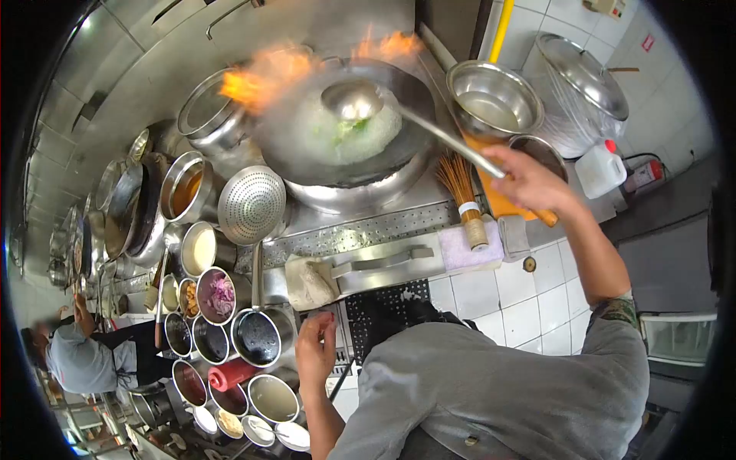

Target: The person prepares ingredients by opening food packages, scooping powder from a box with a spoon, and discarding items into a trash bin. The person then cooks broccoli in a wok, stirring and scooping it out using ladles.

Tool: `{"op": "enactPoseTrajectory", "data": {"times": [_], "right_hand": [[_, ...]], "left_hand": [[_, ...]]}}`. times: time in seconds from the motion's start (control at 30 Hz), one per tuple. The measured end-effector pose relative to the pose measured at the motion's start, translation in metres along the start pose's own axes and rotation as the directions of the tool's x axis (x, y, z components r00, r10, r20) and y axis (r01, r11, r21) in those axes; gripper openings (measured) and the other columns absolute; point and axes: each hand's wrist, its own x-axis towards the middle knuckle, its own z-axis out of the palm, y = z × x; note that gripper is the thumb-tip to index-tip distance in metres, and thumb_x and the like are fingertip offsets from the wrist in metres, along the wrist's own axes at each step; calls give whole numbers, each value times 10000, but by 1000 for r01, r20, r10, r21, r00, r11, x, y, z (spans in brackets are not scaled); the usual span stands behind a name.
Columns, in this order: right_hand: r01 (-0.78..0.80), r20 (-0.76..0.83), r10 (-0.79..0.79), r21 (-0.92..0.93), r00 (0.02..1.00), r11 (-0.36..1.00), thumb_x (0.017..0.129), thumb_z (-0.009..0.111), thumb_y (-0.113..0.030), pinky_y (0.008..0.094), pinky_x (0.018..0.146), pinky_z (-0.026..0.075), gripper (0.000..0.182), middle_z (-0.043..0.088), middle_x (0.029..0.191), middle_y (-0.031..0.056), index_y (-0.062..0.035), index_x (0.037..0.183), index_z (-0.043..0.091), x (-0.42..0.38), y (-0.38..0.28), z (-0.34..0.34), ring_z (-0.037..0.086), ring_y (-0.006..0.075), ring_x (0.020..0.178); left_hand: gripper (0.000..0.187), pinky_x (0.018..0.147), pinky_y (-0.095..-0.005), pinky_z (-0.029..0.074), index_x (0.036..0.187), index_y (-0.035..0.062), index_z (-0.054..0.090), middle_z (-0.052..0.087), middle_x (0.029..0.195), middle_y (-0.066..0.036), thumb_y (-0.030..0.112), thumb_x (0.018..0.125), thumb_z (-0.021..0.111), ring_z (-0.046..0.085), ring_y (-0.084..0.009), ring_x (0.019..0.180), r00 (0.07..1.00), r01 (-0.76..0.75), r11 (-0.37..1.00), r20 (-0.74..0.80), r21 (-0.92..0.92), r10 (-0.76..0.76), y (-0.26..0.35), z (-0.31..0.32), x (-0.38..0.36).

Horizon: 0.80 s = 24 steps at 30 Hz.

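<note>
My right hand (pixel 529 178) is closed around the handle of a long metal ladle (pixel 452 142). Its bowl hangs over a big dark wok (pixel 307 146), where white, steaming liquid (pixel 376 149) holds some green pieces. Flames (pixel 276 74) rise at the wok's far side. Low beside the metal pots, my left hand (pixel 316 349) has its fingers curled in; whether anything is inside them is hidden. The nearest pot (pixel 261 337) to it holds dark liquid. A perforated strainer (pixel 251 205) rests left of the wok, its handle pointing towards me.
A bamboo brush (pixel 471 218) and a lilac cloth (pixel 470 247) lie at the counter edge. A steel basin (pixel 494 100) stands right of the wok. Several seasoning pots (pixel 222 295) and a red bottle (pixel 232 373) fill the left. Another person (pixel 92 353) works at far left.
</note>
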Motion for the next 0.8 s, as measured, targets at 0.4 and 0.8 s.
{"op": "enactPoseTrajectory", "data": {"times": [0.4,0.8], "right_hand": [[146,-277,-284,-431,918,891,890,540,-114,502,918,463,529,617,1142,314,18,1382,396,63,-33,69,621,459,1001],[-35,115,-1,314,993,949,929,579,-86,284,430,412,525,534,748,28,-54,1418,390,25,-60,38,489,99,502]], "left_hand": [[179,749,-391,537,1066,-17,661,665,955,-183,74,913,639,681,-314,865,988,-152,988,-39,12,152,-35,-34,68],[176,765,-398,527,1048,-22,663,667,938,-196,84,909,644,670,-342,848,992,-113,992,-54,62,117,-14,-29,84]]}}
